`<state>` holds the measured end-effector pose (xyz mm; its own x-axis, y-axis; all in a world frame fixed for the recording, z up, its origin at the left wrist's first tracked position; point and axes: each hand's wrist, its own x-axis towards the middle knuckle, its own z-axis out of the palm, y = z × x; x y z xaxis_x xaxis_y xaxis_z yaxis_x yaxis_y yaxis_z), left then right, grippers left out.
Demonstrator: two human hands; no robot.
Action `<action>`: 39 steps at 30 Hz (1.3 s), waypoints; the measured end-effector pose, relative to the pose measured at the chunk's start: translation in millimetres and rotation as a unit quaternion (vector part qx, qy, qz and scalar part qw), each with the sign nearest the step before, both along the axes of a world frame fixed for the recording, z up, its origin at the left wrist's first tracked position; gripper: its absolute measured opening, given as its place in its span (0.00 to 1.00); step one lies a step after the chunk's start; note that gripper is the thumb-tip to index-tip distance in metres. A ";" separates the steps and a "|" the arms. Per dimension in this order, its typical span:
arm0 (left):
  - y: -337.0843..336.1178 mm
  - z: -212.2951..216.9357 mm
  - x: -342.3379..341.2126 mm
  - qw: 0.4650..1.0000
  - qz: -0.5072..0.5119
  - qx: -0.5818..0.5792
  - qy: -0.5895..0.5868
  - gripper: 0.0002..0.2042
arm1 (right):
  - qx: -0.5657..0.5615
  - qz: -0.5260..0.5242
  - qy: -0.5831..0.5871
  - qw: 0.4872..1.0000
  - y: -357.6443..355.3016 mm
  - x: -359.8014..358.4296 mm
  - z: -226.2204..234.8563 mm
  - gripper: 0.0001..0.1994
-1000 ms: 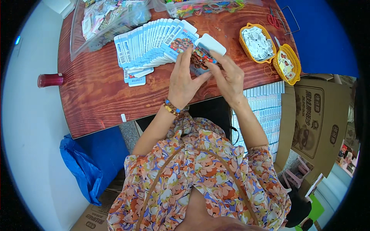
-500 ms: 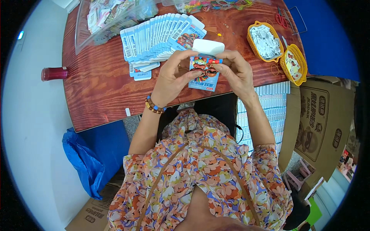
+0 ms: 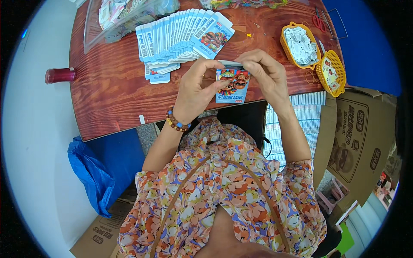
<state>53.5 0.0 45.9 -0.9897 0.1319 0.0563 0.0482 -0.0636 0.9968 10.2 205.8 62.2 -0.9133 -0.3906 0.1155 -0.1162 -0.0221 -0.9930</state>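
A small blue cardboard box (image 3: 231,95) with cartoon figures on its front is held over the table's near edge. My left hand (image 3: 193,90) pinches it along the left side, thumb on the printed face. At the upper right corner my right hand (image 3: 267,79) is closed on the box, thumb and forefinger at the whitish top flap (image 3: 230,63). That flap looks foreshortened along the top. What is inside the box cannot be seen. Just beyond my hands, many matching flat blue cartons (image 3: 172,41) lie fanned out on the reddish wooden table (image 3: 107,94).
Two yellow baskets, one with white packets (image 3: 300,45) and one with small cards (image 3: 330,73), stand at the right. Behind them lie red scissors (image 3: 318,22). A clear bin (image 3: 92,34) is at the far left. Rows of finished-looking boxes (image 3: 297,124) sit below the table's right side.
The white top flap, standing up broad before, has tipped down to a narrow strip. My right thumb and fingers have shifted from the printed face up to the flap.
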 end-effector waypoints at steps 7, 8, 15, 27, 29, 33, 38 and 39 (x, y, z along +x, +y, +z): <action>1.0 -1.5 4.5 1.000 0.001 0.004 -0.008 0.15 | 0.030 0.052 -0.077 0.995 5.2 -6.4 9.9 0.10; 0.6 -2.7 5.2 1.000 0.001 -0.002 -0.009 0.16 | 0.030 0.053 -0.078 0.995 5.2 -6.9 12.6 0.10; -0.1 -5.1 5.4 0.999 -0.006 -0.032 -0.004 0.21 | 0.093 0.061 -0.074 0.991 6.2 -6.7 22.1 0.10; 5.6 -5.0 10.1 0.998 0.008 -0.068 -0.015 0.27 | 0.218 0.078 0.107 0.967 7.8 -1.2 22.6 0.09; 7.9 3.3 10.9 0.994 0.002 -0.112 -0.003 0.26 | 0.226 0.084 0.165 0.956 9.6 -1.6 18.0 0.08; 5.6 -8.8 9.7 0.996 -0.004 -0.085 0.006 0.24 | 0.243 0.079 0.233 0.938 13.5 6.8 11.5 0.12; 13.4 -17.6 12.9 1.000 -0.013 0.002 -0.017 0.21 | 0.229 0.030 0.207 0.951 19.8 19.9 -2.3 0.15; 15.7 -15.5 12.8 1.000 -0.017 0.003 -0.017 0.21 | 0.184 0.011 0.110 0.977 19.7 24.7 -3.3 0.16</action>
